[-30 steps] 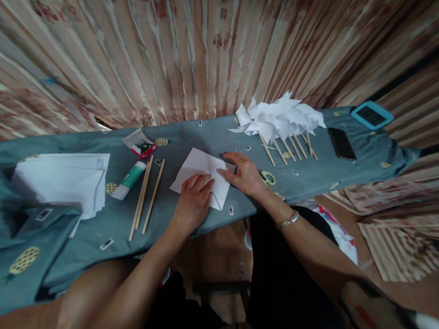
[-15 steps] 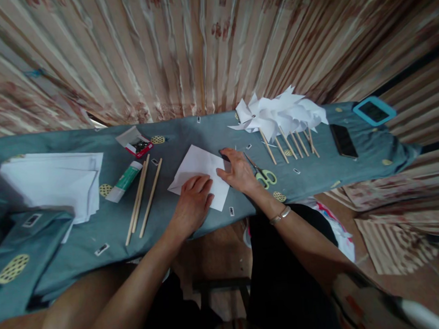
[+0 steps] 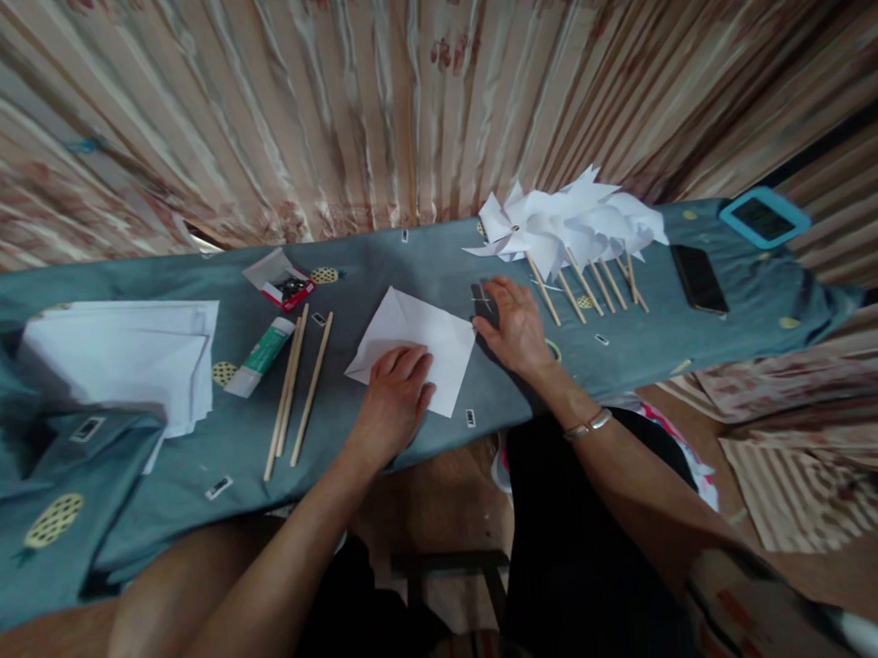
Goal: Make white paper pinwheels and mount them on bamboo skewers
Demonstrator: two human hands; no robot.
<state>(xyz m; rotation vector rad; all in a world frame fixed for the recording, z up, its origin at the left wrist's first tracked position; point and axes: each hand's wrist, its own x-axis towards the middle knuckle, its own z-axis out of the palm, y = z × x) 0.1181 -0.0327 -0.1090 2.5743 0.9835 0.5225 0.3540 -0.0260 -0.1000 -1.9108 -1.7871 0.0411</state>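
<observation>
A white square of paper point(image 3: 439, 334) with crease lines lies on the cloth-covered table in front of me. My left hand point(image 3: 394, 397) presses on its lower left part, fingers laid flat and holding nothing. Just off the paper's right corner is my right hand point(image 3: 512, 326), with thumb and fingers apart. It covers most of a pair of scissors; part of a green handle loop point(image 3: 554, 350) shows beside the wrist. Thin pale lines show by the right fingertips, too faint to name. Beyond that hand lie several white paper pinwheels point(image 3: 567, 225) on wooden sticks.
Left of the paper are wooden sticks point(image 3: 312, 390), a green and white glue stick point(image 3: 261, 356) and an open red box point(image 3: 286, 288) of small dark pieces. A paper stack point(image 3: 121, 356) lies far left. A phone point(image 3: 698, 279) and a blue-framed device point(image 3: 764, 217) lie right.
My right hand has moved right, off the paper and over the scissors, hiding most of them. My left hand stays on the paper. The whole view has shifted slightly.
</observation>
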